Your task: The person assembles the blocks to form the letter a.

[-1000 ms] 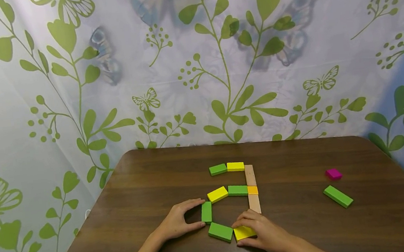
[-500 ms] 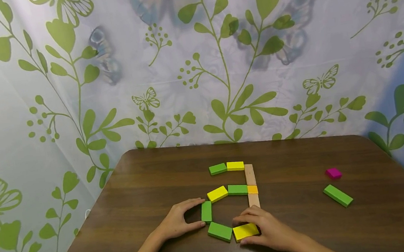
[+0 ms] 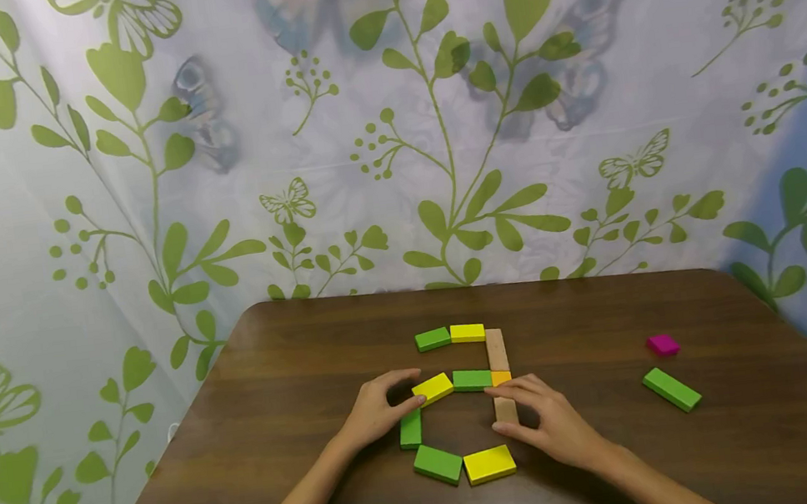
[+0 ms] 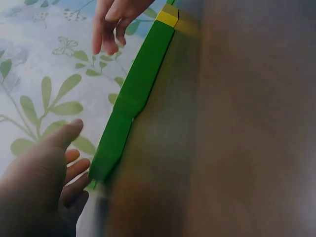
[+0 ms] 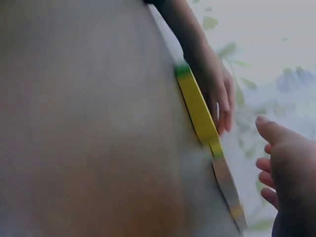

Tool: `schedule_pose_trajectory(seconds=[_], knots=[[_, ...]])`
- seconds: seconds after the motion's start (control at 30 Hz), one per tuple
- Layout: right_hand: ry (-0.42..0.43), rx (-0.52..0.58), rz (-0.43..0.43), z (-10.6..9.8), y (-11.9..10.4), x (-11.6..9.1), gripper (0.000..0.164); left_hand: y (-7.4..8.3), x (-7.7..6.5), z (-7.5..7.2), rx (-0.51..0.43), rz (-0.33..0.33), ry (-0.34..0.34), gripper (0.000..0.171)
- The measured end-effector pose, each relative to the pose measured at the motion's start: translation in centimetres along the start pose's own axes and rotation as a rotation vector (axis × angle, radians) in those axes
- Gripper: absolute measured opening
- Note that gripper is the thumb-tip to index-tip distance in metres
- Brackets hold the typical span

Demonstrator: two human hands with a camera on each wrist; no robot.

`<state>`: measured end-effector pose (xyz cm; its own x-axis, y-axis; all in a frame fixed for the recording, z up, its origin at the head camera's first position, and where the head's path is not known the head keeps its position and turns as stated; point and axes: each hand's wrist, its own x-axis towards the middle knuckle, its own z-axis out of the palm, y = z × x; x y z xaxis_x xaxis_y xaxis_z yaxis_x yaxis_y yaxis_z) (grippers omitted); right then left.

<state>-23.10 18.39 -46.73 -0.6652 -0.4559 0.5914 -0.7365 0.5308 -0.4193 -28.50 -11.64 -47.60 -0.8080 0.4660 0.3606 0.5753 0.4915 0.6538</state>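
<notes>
In the head view my left hand (image 3: 379, 406) hovers by the left end of a yellow block (image 3: 434, 389), thumb and fingers spread apart. Below its thumb lies a green block (image 3: 411, 429). My right hand (image 3: 551, 423) reaches over the lower plain wooden block (image 3: 506, 411), fingers stretched toward an orange block (image 3: 504, 377) and partly covering it. Both wrist views show the left hand (image 4: 49, 168) and the right hand (image 5: 291, 163) with relaxed fingers, nothing between them. A front yellow block (image 3: 489, 464) lies beside a slanted green block (image 3: 439, 464).
Another green block (image 3: 433, 339) and a yellow one adjoin an upper wooden block (image 3: 496, 350) at the back. Off to the right lie a magenta block (image 3: 663, 345) and a loose green block (image 3: 672, 389). A leaf-patterned curtain (image 3: 333, 168) hangs behind the brown table (image 3: 293, 341).
My right hand has let go of the front yellow block and moved back to the lower wooden block. The left hand has moved from the upright green block up to the yellow one.
</notes>
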Motion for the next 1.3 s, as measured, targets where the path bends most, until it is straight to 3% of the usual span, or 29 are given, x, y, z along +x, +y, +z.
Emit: schedule_pose_trajectory(seconds=[0.17,0.37,0.5,0.7,1.07,1.3], knots=[[0.112,-0.085,0.12,-2.1,4.1,-0.1,0.041,0.4,1.4,1.0,0.005,-0.005,-0.036,0.045],[0.27,-0.215,0.26,-6.4,9.8,-1.6,0.037,0.4,1.8,1.5,0.032,0.01,-0.062,0.041],[0.293,-0.275,0.395,-9.4,12.1,-3.6,0.037,0.4,1.9,1.6,0.042,0.009,-0.059,0.038],[0.26,-0.328,0.579,-11.6,13.2,-5.4,0.039,0.3,1.9,1.6,0.062,0.02,-0.052,0.037],[0.215,-0.324,0.609,-11.6,13.4,-5.6,0.041,0.2,2.3,1.9,0.062,0.065,-0.048,0.036],[0.224,-0.326,0.598,-11.7,13.4,-5.6,0.038,0.3,2.3,2.0,0.06,0.012,-0.032,0.036]])
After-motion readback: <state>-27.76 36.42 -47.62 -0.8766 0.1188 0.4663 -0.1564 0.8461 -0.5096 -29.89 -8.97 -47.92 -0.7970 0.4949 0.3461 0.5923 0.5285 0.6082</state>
